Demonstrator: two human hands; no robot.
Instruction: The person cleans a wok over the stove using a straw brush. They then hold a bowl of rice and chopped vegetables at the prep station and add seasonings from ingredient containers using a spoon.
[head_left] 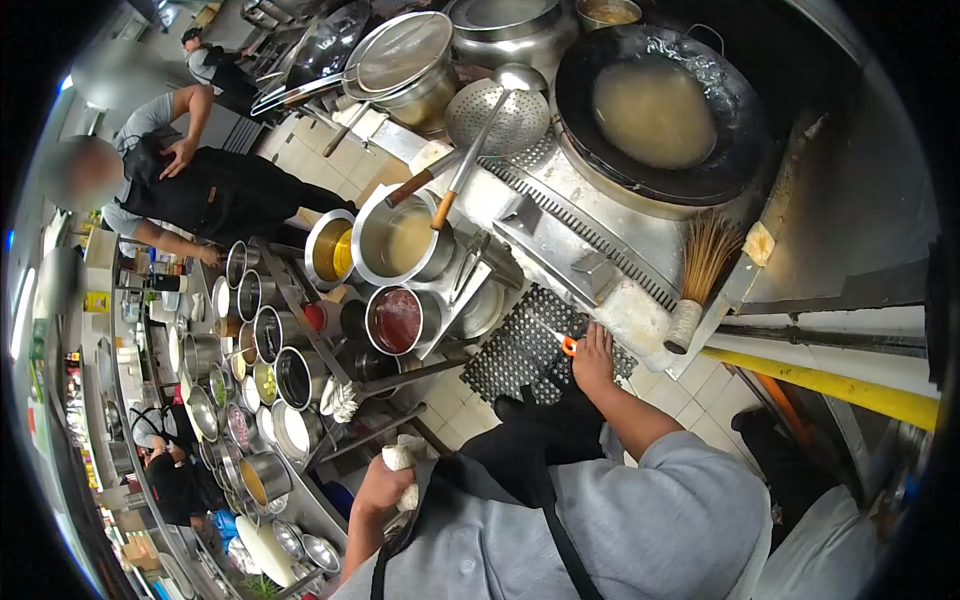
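My left hand (384, 484) is closed around a bunched white cloth (402, 474), low beside the black apron. At the stove's front edge my right hand (593, 360) holds an orange-handled tool (568, 345) with a thin shaft pointing away over the black perforated mat (520, 345); its exact kind is too small to tell. Beyond that hand, a wok (655, 115) with cloudy liquid sits on the burner. A bamboo brush (697, 270) lies right of the hand on the stove rim.
A perforated skimmer (497, 118) and a ladle (520, 78) rest left of the wok. Pots of cloudy liquid (405, 243), yellow oil (330, 250) and red sauce (396, 318) stand on a side shelf. A co-worker (220, 190) in a black apron stands at the far left.
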